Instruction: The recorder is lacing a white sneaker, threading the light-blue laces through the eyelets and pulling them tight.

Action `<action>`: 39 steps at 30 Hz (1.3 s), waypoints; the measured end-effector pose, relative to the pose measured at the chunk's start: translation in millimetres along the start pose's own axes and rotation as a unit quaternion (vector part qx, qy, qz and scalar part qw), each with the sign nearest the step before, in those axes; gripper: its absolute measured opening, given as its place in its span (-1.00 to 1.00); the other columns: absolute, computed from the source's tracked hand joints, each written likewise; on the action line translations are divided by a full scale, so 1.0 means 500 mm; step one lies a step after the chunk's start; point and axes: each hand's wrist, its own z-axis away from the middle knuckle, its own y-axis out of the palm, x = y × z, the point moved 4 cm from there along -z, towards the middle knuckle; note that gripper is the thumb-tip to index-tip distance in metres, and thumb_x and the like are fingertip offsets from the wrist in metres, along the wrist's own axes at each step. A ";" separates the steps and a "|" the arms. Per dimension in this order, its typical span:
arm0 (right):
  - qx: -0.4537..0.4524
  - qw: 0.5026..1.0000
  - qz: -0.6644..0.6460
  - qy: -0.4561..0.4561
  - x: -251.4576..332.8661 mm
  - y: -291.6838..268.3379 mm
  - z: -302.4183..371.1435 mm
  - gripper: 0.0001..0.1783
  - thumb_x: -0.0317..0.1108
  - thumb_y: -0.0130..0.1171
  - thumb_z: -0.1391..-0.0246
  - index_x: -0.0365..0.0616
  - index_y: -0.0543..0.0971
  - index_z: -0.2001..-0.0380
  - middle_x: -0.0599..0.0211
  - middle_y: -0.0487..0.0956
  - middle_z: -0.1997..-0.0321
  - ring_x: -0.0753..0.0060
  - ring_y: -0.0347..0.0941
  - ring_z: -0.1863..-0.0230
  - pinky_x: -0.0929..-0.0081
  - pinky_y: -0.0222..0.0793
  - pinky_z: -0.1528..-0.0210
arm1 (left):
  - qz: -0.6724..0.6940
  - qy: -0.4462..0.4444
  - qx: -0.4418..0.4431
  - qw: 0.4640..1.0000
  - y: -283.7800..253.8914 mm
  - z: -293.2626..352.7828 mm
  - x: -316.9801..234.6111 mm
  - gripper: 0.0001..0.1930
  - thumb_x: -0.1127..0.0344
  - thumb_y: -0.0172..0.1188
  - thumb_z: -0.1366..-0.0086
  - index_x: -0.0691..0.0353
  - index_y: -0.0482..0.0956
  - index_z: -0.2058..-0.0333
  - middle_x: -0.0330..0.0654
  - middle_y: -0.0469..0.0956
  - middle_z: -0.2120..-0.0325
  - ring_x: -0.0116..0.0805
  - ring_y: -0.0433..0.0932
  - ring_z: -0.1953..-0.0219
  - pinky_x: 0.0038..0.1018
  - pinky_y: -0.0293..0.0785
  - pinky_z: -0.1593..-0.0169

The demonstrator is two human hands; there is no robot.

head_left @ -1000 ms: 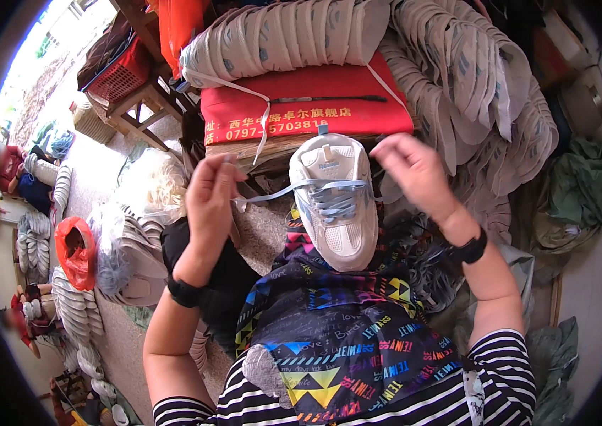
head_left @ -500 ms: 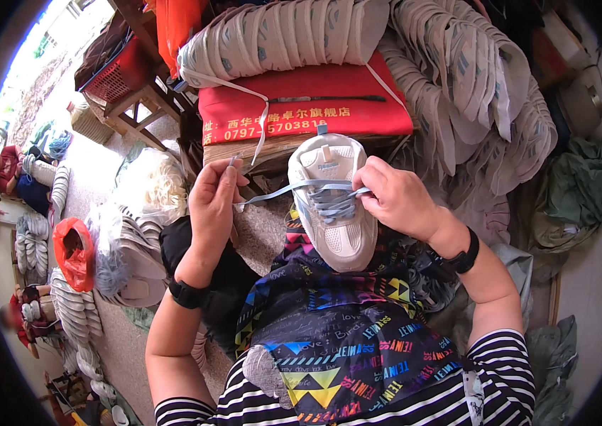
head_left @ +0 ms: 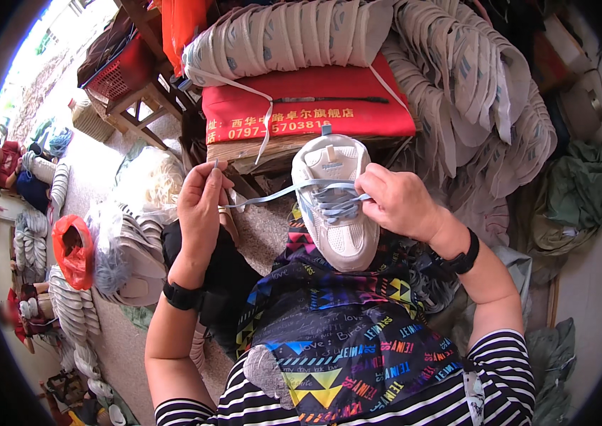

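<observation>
A white sneaker upper (head_left: 347,241) stands toe toward me between my knees and the low wooden bench, its tongue facing away. Light blue shoelace (head_left: 272,194) crosses its front in several rows. From the shoe one length runs out to the left into my left hand (head_left: 200,206), whose thumb and fingertips are pinched on it; a small lace tip pokes up above them. At the shoe's right eyelet edge my right hand (head_left: 402,204) is closed, thumb and finger pinching the lace there. Its curled fingers hide the exact grip.
On the bench lies a red cloth (head_left: 244,113) with a thin dark rod (head_left: 329,99). Behind it a long row of nested white uppers (head_left: 280,42) rests; more hang at right (head_left: 450,64). A printed dark apron (head_left: 336,319) covers my lap. Co-workers sit far left.
My left hand has shifted slightly left, drawing the lace length out a little further. My right hand stays at the shoe's right edge. The view has shifted a little.
</observation>
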 end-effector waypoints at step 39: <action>-0.087 0.926 -0.292 0.221 -0.064 0.012 0.025 -0.84 -0.39 0.08 -0.22 -0.28 0.46 0.23 0.18 0.52 0.33 0.32 0.47 0.34 0.41 0.38 0.24 | -0.081 -0.045 0.121 0.988 0.162 0.021 0.025 -0.87 0.39 0.09 -0.39 0.34 0.52 0.22 -0.26 0.58 0.37 -0.66 0.41 0.50 -0.68 0.38 0.41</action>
